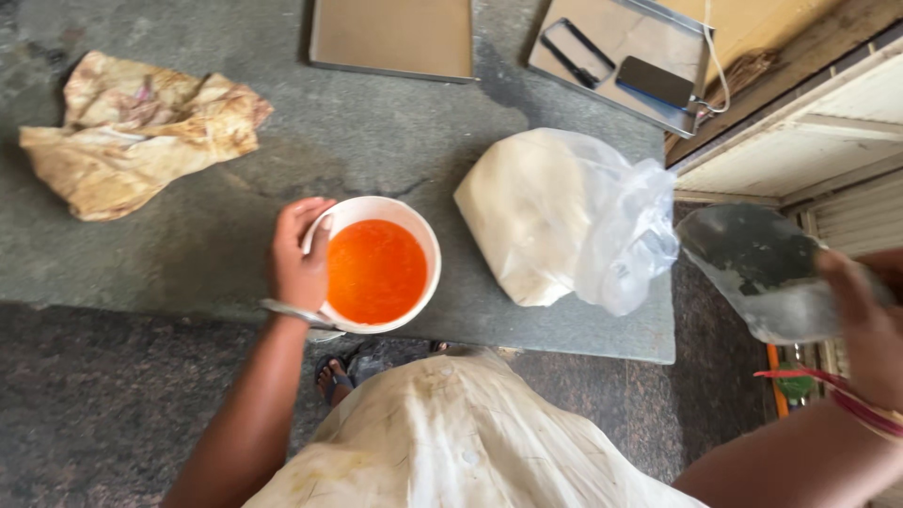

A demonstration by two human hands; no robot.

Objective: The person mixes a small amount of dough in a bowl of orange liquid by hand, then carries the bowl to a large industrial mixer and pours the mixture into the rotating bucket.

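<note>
My left hand (pixel 299 259) fingers clamped on white bowl (pixel 376 265) rim, orange liquid inside, on counter (pixel 376 141). Right hand (pixel 870 325) fingers wrapped round metal scoop (pixel 757 268), beside plastic bag (pixel 564 218) w/ white powder.

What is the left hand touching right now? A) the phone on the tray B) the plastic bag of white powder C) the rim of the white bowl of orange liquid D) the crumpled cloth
C: the left hand grips the rim of the white bowl holding orange liquid.
</note>
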